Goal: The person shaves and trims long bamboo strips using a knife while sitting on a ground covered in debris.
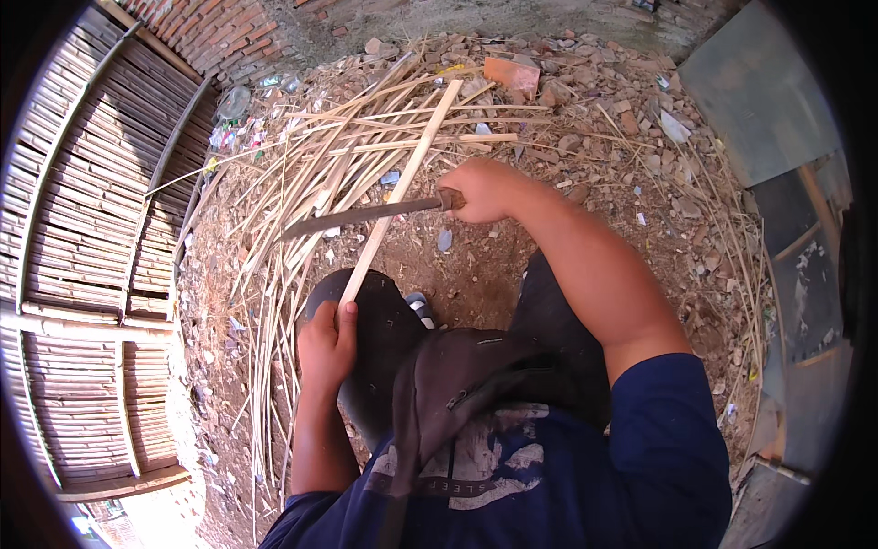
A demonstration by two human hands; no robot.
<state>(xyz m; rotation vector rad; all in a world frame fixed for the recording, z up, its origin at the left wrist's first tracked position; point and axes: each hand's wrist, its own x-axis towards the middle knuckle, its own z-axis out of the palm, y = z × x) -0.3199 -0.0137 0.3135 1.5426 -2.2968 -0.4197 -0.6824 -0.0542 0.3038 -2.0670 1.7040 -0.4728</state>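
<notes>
My left hand [327, 346] is closed round the near end of a long, pale bamboo strip [416, 165], beside my left knee. The strip slants up and away to the right, over a pile of split bamboo. In my right hand [487, 190] is the wooden handle of a machete [361, 217], gripped in a fist. Its dark, long blade points left and lies across the strip at about mid-length. Whether the blade touches the strip or passes just above it, I cannot tell.
Many thin bamboo strips [274, 357] lie heaped at the left and ahead. A brick chunk [512, 75] sits at the far side amid rubble and litter. A bamboo slat wall [82, 183] stands at the left, grey panels [759, 101] at the right, a brick wall [229, 37] beyond.
</notes>
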